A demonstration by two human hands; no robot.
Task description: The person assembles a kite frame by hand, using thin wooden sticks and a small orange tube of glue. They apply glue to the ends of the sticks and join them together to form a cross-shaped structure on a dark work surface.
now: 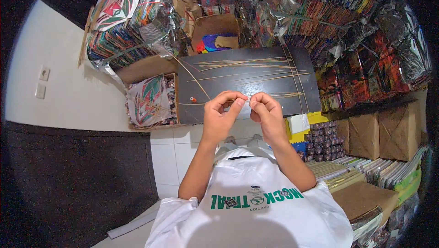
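My left hand (pixel 222 113) and my right hand (pixel 269 115) are raised over the near edge of a dark table, fingertips almost meeting. Thumb and forefinger of the left hand pinch a thin bamboo stick (pixel 194 104) that runs out to the left. The right hand's thumb and forefinger are pressed together close by; what lies between them is too small to make out. Another long stick (pixel 194 78) slants from the upper left down to the left hand. An orange thread spool (pixel 193 99) stands on the table to the left.
Several loose bamboo sticks (pixel 242 63) lie across the dark table (pixel 219 81). An open carton (pixel 176 88) with a patterned kite sheet (pixel 148 99) stands at its left. Stacked, wrapped bundles (pixel 324 14) crowd the back and right. Brown parcels (pixel 398 129) sit at the right.
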